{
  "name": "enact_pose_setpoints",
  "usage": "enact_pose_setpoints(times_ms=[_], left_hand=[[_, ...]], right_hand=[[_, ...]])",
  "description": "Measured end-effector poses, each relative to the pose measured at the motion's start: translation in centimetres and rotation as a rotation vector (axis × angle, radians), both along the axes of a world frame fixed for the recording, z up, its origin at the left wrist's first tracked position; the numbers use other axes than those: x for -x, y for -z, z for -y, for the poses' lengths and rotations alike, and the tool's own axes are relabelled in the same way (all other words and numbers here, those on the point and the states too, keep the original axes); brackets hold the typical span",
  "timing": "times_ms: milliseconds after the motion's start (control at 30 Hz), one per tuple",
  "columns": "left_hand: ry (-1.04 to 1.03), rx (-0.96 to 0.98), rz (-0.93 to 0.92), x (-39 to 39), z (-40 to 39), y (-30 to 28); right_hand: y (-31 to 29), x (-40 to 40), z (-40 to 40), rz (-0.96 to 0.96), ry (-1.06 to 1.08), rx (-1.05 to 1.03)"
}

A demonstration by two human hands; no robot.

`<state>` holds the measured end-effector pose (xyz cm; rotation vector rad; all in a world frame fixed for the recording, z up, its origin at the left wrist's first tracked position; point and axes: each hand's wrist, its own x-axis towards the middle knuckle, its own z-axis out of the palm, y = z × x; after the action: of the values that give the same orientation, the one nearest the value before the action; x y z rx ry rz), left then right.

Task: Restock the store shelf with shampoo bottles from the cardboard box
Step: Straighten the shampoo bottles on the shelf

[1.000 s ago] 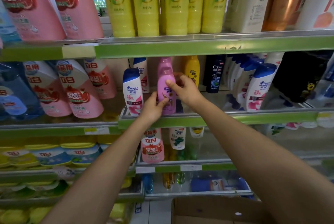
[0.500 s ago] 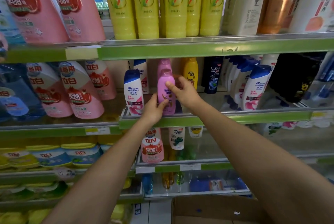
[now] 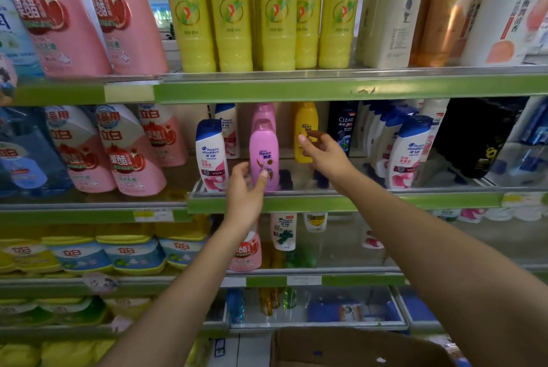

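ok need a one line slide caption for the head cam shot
Left hand touching a pink Rejoice bottle standing on the shelf, right hand open beside it.

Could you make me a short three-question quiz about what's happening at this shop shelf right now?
1. True or false: the right hand is gripping the front pink bottle.
2. Which bottle stands directly left of the front pink bottle? A) a white bottle with a blue cap B) a black bottle C) a yellow bottle
3. Fill in: the left hand touches the pink bottle near its ____.

Key
1. False. The right hand is off it, with loose fingers in front of the yellow bottle.
2. A, the white bottle with a blue cap.
3. Bottom; its thumb lies on the lower label.
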<state>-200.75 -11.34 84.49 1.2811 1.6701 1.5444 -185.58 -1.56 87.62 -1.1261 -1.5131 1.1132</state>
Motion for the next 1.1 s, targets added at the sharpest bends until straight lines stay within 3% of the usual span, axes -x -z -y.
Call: enact_pose_setpoints(times_ms=[333, 700, 900, 1100], left_hand=[[0.085, 0.037, 0.012, -6.3, 0.2, 0.6], [0.125, 0.106, -0.053, -7.3, -8.9, -0.2], [0.075, 0.200, 0.013, -7.3, -14.0, 0.9], [0.068, 0.105, 0.082, -7.6, -17.0, 1.1]], right_hand=[[0.3, -3.7, -0.9, 0.003, 0.011, 0.019], [0.1, -3.7, -7.0, -0.044, 0.088, 0.014], [0.1, -2.5, -10.6, 0.096, 0.109, -0.087], [0.3, -0.7, -12.6, 0.048, 0.100, -0.091]])
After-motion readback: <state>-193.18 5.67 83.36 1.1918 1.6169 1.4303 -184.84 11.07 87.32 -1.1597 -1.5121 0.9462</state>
